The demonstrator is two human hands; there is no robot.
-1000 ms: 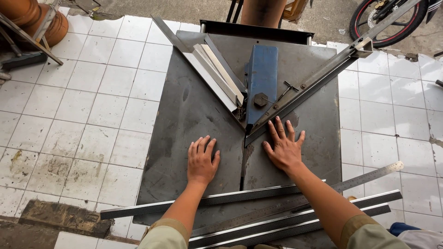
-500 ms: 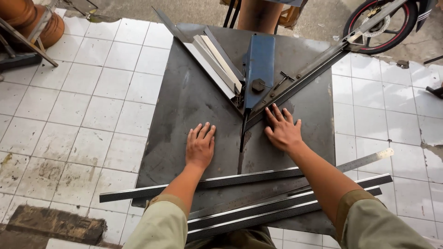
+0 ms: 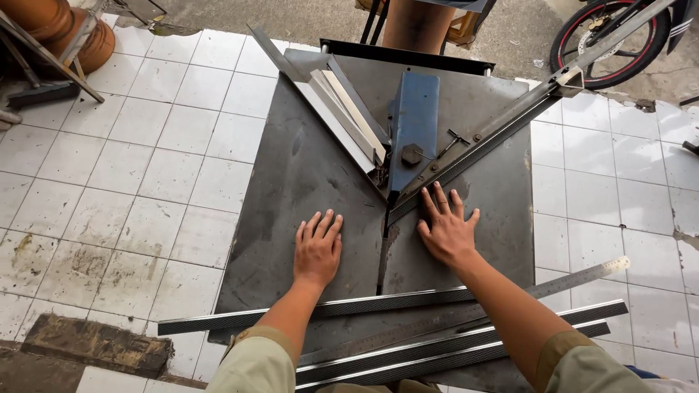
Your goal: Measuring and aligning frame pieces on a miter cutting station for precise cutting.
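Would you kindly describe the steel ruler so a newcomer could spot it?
Start at the dark metal table. Along its near edge lie long black ribbed strips. The steel ruler lies slanted among them, pale, flat and marked with fine graduations.

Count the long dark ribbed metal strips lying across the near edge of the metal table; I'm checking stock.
3: one dark ribbed metal strip lies just below both hands, and two more lie side by side nearer the person. The arms hide parts of them, so another could be underneath.

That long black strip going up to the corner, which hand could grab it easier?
Probably the right hand: its fingertips lie right beside the lower end of the long dark strip. The left hand rests flat on the metal table, across the centre slot.
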